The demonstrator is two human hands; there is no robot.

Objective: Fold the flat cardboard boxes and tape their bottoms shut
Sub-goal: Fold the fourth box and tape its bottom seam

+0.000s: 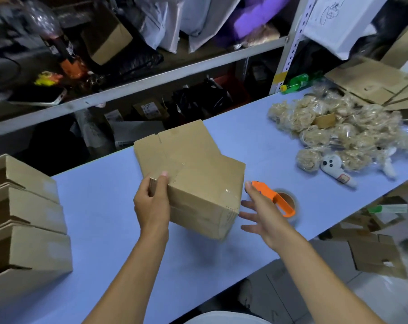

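Observation:
A folded cardboard box (198,183) sits tilted at the middle of the blue table (104,218), with clear tape across its upturned bottom and down one side. My left hand (152,204) grips the box's near left corner, thumb on top. My right hand (261,213) hovers just right of the box with fingers spread, holding nothing. Behind that hand lies a roll of clear tape (289,204) in an orange dispenser (274,197).
Three folded boxes (23,218) are lined up at the table's left edge. Bagged plush toys (334,132) and flat cardboard (373,83) fill the far right. Metal shelves (140,73) with goods run behind the table. More boxes (373,253) lie on the floor at right.

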